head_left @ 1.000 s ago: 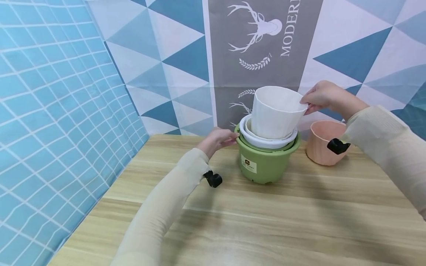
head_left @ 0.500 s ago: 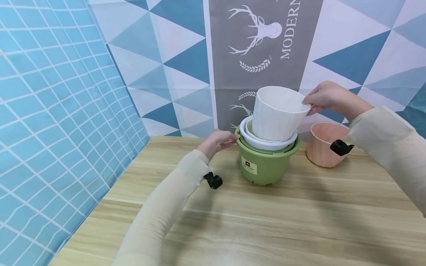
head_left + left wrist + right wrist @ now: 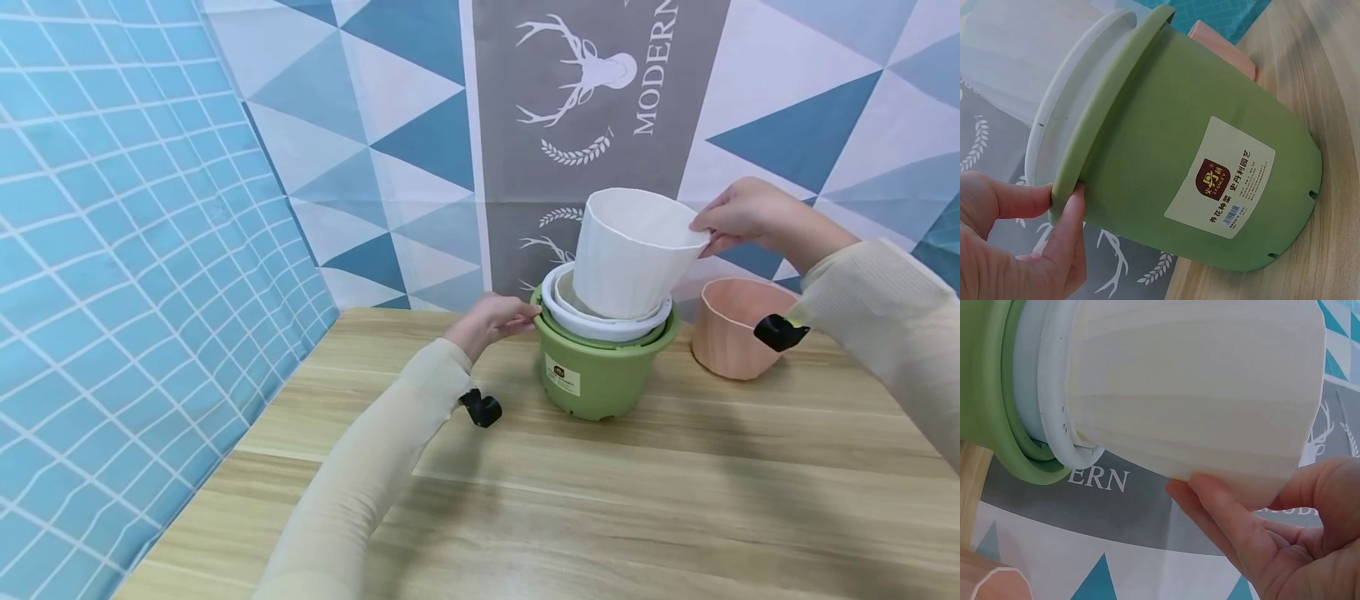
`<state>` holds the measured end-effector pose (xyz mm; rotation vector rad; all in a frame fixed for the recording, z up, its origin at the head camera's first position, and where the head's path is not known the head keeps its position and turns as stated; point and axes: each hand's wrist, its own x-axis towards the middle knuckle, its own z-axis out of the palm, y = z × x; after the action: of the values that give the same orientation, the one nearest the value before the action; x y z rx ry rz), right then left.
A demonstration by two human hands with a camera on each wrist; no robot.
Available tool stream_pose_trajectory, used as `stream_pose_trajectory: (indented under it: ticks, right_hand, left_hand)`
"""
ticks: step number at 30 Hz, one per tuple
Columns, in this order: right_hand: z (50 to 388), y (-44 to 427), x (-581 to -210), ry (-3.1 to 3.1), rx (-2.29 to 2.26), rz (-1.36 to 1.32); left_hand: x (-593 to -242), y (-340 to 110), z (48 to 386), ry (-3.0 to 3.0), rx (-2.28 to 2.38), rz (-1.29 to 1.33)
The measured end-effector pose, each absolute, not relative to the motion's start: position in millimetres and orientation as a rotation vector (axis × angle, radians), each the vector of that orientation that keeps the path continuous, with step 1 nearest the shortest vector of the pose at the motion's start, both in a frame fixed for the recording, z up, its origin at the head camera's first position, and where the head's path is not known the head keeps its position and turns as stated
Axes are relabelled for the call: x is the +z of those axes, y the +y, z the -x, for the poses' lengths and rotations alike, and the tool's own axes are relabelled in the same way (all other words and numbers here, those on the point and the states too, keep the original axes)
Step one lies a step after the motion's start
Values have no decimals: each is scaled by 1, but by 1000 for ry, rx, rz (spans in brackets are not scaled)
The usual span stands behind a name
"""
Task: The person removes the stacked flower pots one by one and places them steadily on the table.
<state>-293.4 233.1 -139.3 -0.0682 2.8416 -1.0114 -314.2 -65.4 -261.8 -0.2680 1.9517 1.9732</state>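
My right hand (image 3: 746, 218) pinches the right rim of a white faceted flower pot (image 3: 633, 262), which tilts with its base inside the stack below. That stack has a green flower pot (image 3: 596, 379) outermost, with a white-rimmed pot (image 3: 611, 331) and a cream pot (image 3: 567, 293) nested in it. My left hand (image 3: 495, 323) pinches the green pot's left rim; in the left wrist view the thumb and fingers clasp that rim, beside a pot label (image 3: 1219, 178). The right wrist view shows the fingers (image 3: 1229, 509) against the white pot's side near its rim.
A pink flower pot (image 3: 735, 333) stands on the wooden table (image 3: 600, 500) just right of the stack. Behind is a patterned wall covering (image 3: 405, 167), and a blue tiled sheet (image 3: 127, 250) hangs along the left side.
My right hand has moved slightly to the right and up, lifting and tilting the white pot further within the stack. The left hand keeps its hold on the green rim.
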Motion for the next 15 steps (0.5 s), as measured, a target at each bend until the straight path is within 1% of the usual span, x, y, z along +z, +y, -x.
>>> stream_pose_trajectory:
  ticks: [15]
  right_hand:
    - [292,236,-137,2884,-989,73]
  left_hand:
    - [-263,-66,314,1937,1989,274]
